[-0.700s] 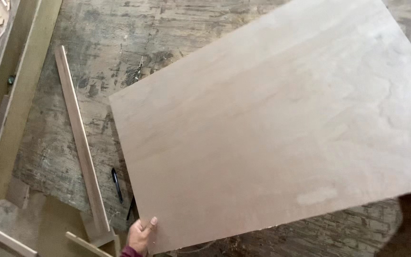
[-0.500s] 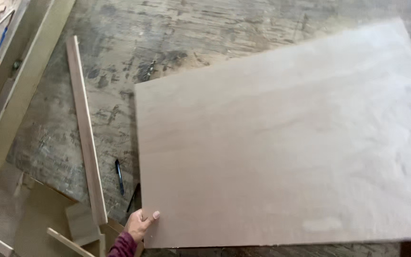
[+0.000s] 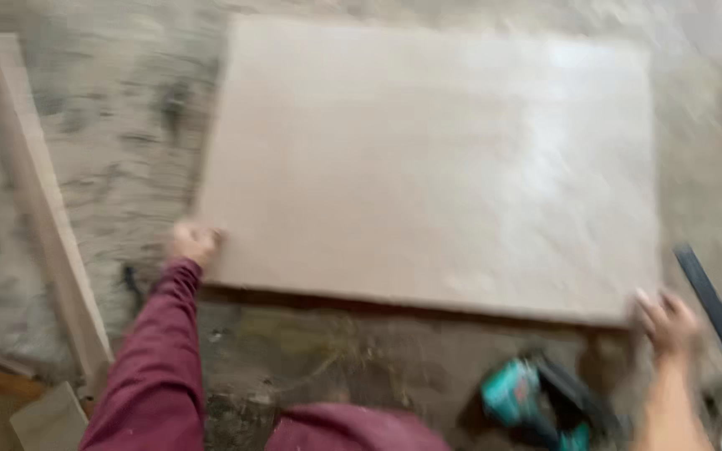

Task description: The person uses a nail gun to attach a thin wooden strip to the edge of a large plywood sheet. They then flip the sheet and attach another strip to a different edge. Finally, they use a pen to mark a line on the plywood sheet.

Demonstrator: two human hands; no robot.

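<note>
A long maroon sleeve covers the left arm to the wrist of the left hand (image 3: 192, 242); the right hand (image 3: 668, 321) and forearm are bare

A large plywood sheet (image 3: 436, 167) is covering most of the worn workbench (image 3: 110, 125), leaving bare strips along its left side and near edge. The left hand (image 3: 192, 242) is sitting at the sheet's near-left corner, the right hand (image 3: 668, 321) at its near-right corner. A long wooden strip (image 3: 43, 209) is fencing the left strip. A teal power tool (image 3: 536, 401) is blocking the near strip, and a dark bar (image 3: 716, 311) is lying just beside the right hand.
</note>
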